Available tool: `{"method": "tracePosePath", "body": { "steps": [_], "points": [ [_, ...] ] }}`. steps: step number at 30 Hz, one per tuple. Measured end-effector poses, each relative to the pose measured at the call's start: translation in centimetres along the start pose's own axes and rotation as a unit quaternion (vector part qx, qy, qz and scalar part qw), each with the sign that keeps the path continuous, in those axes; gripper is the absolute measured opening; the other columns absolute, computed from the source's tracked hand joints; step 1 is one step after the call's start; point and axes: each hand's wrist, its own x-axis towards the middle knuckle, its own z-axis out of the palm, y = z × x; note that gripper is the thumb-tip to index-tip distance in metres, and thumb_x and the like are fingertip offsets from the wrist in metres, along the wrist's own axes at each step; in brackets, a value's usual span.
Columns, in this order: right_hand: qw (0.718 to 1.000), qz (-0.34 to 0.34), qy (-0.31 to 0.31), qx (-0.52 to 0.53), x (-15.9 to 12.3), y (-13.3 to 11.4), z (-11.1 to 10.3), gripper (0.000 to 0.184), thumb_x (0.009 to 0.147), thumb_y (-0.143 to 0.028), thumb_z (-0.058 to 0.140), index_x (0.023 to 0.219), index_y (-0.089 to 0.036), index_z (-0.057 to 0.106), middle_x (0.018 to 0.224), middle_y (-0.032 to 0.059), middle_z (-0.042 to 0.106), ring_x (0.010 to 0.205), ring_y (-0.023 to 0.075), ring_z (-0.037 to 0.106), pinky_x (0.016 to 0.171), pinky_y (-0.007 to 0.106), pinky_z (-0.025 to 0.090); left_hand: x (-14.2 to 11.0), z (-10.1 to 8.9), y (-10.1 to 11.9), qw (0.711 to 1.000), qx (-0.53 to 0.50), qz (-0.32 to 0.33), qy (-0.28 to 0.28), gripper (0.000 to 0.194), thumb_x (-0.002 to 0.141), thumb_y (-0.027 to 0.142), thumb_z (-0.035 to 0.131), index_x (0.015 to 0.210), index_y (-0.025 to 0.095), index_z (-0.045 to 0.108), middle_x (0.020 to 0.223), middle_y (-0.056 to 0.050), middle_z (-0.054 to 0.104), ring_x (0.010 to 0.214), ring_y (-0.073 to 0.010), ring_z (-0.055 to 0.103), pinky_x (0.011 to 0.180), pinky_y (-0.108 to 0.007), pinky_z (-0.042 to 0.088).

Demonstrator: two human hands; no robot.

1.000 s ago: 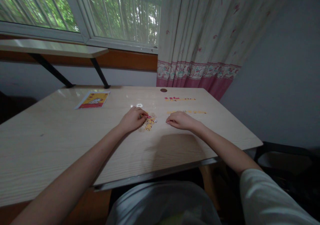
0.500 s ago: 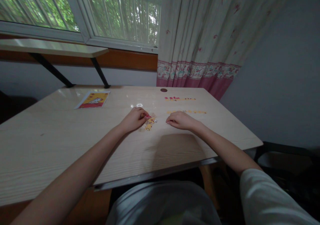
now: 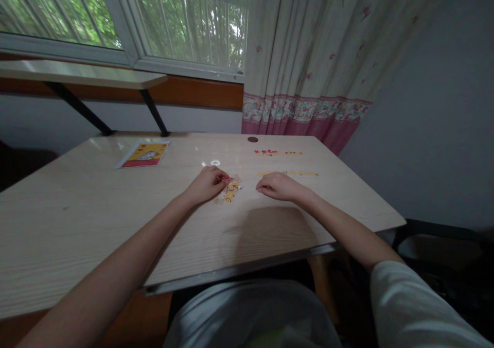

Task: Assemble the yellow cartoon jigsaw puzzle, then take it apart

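My left hand (image 3: 209, 185) rests on the table with its fingers drawn together at the edge of a small heap of yellow, red and white pieces (image 3: 231, 190). They look like flat jigsaw pieces, with clear plastic around or under them. Red bits show at the fingertips, but what the fingers pinch is too small to make out. My right hand (image 3: 281, 186) lies to the right of the heap, apart from it, fingers curled and pressed together. Anything inside it is hidden. Just behind it runs a row of yellow pieces (image 3: 303, 173), partly covered by the hand.
Farther back lies another row of red and yellow pieces (image 3: 276, 153). A yellow and red picture card (image 3: 144, 155) sits at the back left of the wooden table (image 3: 116, 219). A raised shelf (image 3: 85, 74) stands behind, and a curtain (image 3: 304, 54) hangs at the back right.
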Motion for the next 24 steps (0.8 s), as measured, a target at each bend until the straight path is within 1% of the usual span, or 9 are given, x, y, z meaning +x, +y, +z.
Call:
{"method": "tracePosePath", "body": {
  "steps": [4, 8, 11, 16, 21, 24],
  "points": [
    [1.0, -0.005, 0.002, 0.002, 0.0, 0.0, 0.0, 0.022, 0.089, -0.023, 0.048, 0.091, -0.016, 0.069, 0.086, 0.0063, 0.069, 0.079, 0.0137, 0.061, 0.073, 0.024, 0.041, 0.1, -0.1, 0.1, 1.0, 0.005, 0.004, 0.003, 0.018, 0.078, 0.027, 0.057, 0.082, 0.016, 0.071, 0.081, -0.008, 0.069, 0.08, -0.0212, 0.06, 0.078, -0.035, 0.043],
    [1.0, -0.005, 0.005, 0.0, 0.0, 0.0, 0.1, 0.023, 0.09, -0.024, 0.048, 0.092, -0.016, 0.069, 0.086, 0.0059, 0.07, 0.078, 0.0138, 0.061, 0.072, 0.024, 0.041, 0.1, -0.2, 0.0, 1.0, 0.003, 0.006, 0.008, 0.012, 0.075, 0.024, 0.061, 0.08, 0.018, 0.071, 0.079, -0.006, 0.07, 0.076, -0.0196, 0.06, 0.076, -0.034, 0.043],
    [1.0, -0.005, 0.004, 0.001, 0.0, -0.1, 0.1, 0.023, 0.09, -0.024, 0.047, 0.091, -0.016, 0.069, 0.086, 0.0057, 0.07, 0.078, 0.0136, 0.061, 0.072, 0.024, 0.041, 0.1, -0.2, -0.1, 1.0, -0.004, 0.005, 0.015, 0.01, 0.075, 0.026, 0.064, 0.077, 0.018, 0.071, 0.076, -0.004, 0.071, 0.073, -0.0186, 0.059, 0.074, -0.034, 0.042],
    [1.0, -0.01, 0.004, -0.002, 0.2, -0.5, 0.2, 0.024, 0.09, -0.025, 0.047, 0.093, -0.016, 0.069, 0.088, 0.0066, 0.07, 0.079, 0.0139, 0.061, 0.074, 0.024, 0.041, 0.0, -0.5, 0.3, 0.999, -0.029, 0.011, 0.036, 0.014, 0.077, 0.031, 0.064, 0.072, 0.019, 0.07, 0.074, -0.004, 0.07, 0.072, -0.018, 0.058, 0.072, -0.033, 0.04],
    [1.0, -0.009, -0.011, -0.002, 0.3, -1.2, 0.0, 0.025, 0.091, -0.026, 0.046, 0.094, -0.016, 0.069, 0.087, 0.0063, 0.07, 0.08, 0.0142, 0.061, 0.074, 0.024, 0.041, -0.1, -0.6, 0.7, 0.999, -0.044, 0.011, 0.006, 0.013, 0.076, 0.029, 0.064, 0.072, 0.02, 0.072, 0.071, -0.003, 0.07, 0.07, -0.0175, 0.059, 0.075, -0.034, 0.039],
    [1.0, -0.007, -0.011, 0.0, 0.3, -1.5, 0.0, 0.025, 0.09, -0.025, 0.046, 0.094, -0.016, 0.069, 0.088, 0.006, 0.07, 0.08, 0.0144, 0.062, 0.074, 0.024, 0.041, -0.1, -0.7, 0.9, 0.998, -0.057, -0.005, -0.001, 0.013, 0.077, 0.028, 0.063, 0.074, 0.02, 0.073, 0.072, -0.003, 0.071, 0.07, -0.0173, 0.06, 0.075, -0.033, 0.04]
  ]
}}
